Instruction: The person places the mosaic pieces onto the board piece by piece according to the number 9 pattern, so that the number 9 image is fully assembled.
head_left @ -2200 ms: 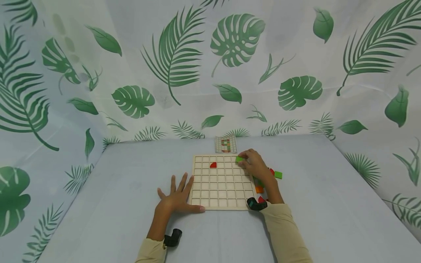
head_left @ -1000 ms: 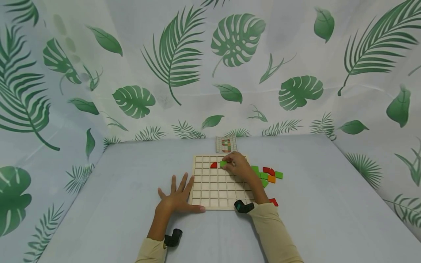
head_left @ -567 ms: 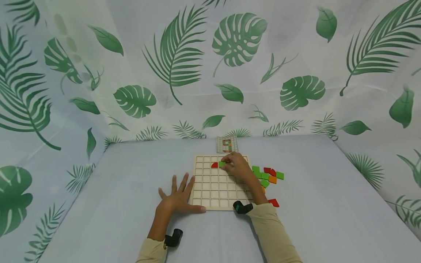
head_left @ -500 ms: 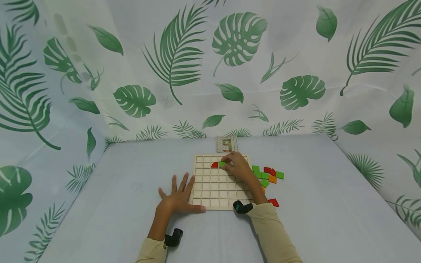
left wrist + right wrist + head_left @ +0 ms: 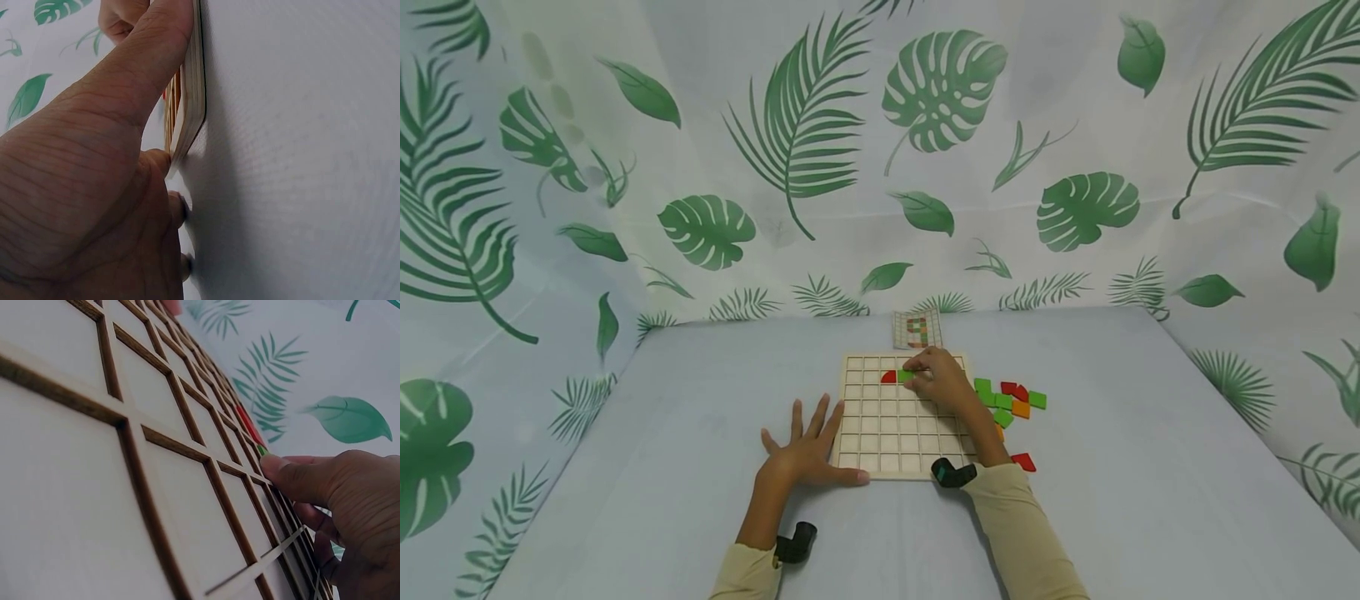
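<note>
1. Moved left since 2.2 s ago: your right hand (image 5: 944, 382), with green tile (image 5: 904, 377).
2. Counter (image 5: 685, 400) carries gridded board (image 5: 890, 426).
3. Your left hand (image 5: 805, 458): fingers spread, touching board's left side.
4. Your right hand: pinching green tile over board, just beside red piece (image 5: 889, 377); seating unclear.

I see the board (image 5: 880, 425) lying on the table (image 5: 700, 400), with the card (image 5: 917, 330) just behind it and the wall (image 5: 850, 242) behind them both. On the board, the first tile (image 5: 888, 377) is near the back, left of the middle. The second tile (image 5: 903, 377) is just to its right, at the fingertips of the right hand (image 5: 938, 379). The left hand (image 5: 805, 458) is at the board's front left corner, its thumb on the front edge. Right of the board I see loose tiles (image 5: 1003, 401) bunched together. The front tile (image 5: 1023, 462) lies apart from that bunch, beside the right arm (image 5: 988, 429).
</note>
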The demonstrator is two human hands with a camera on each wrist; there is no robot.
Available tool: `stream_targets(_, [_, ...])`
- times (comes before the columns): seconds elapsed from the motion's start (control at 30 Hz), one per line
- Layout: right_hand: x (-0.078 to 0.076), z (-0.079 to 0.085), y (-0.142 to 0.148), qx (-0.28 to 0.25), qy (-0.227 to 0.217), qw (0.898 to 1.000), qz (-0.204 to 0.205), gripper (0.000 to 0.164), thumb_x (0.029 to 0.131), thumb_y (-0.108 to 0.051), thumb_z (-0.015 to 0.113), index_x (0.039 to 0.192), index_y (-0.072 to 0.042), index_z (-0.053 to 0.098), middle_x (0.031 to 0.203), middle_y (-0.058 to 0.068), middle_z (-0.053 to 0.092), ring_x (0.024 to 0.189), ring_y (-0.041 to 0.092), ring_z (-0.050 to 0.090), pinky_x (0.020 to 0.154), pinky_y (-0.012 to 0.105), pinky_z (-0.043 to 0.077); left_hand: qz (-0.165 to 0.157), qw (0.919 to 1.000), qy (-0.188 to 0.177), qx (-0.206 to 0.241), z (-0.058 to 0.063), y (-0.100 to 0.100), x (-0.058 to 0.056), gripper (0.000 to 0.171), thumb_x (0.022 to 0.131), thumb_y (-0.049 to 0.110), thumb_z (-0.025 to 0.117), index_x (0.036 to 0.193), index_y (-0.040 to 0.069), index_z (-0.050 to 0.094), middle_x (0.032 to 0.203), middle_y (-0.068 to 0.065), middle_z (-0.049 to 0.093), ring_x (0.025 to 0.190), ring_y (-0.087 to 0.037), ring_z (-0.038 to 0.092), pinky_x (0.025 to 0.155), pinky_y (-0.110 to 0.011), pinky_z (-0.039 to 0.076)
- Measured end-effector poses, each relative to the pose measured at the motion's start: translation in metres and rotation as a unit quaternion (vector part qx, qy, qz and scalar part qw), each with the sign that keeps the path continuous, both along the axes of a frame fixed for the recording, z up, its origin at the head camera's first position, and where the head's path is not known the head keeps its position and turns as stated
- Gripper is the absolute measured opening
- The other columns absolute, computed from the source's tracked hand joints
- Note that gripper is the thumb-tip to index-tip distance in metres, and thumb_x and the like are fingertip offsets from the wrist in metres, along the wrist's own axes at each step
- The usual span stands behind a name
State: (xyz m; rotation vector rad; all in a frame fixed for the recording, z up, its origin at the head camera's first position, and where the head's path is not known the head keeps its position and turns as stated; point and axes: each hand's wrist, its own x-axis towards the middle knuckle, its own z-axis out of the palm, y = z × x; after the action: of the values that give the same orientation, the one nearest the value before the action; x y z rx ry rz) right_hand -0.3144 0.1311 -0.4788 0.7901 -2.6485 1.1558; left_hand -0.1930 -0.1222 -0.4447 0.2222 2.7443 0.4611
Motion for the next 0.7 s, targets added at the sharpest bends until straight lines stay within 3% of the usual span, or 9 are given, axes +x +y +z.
stream_targets(0.3, [0.0008,0.004,-0.0025,0.021,-0.026,0.999,-0.013,0.021,0.088,-0.01,0.072,0.107,-0.002,0.073,0.102,0.014,0.064,0.099,0.032,0.063,0.085,0.047,0.053,0.002,1.0,0.003,-0.003,0.0,0.0,0.0006,0.116,0.072,0.071,0.071,0.158,0.02,0.012,0.167,-0.007,0.001,0.15,-0.045,-0.008,0.1,-0.085,0.003])
stream_targets(0.7, [0.0011,0.0035,-0.0022,0.029,-0.029,0.999,-0.019,0.021,0.088,-0.012,0.073,0.107,-0.003,0.073,0.101,0.012,0.064,0.1,0.031,0.063,0.086,0.047,0.052,0.002,1.0,0.001,0.001,0.0023,0.001,0.0016,0.115,0.072,0.069,0.072,0.158,0.02,0.013,0.166,-0.008,0.002,0.15,-0.046,-0.007,0.1,-0.084,0.003])
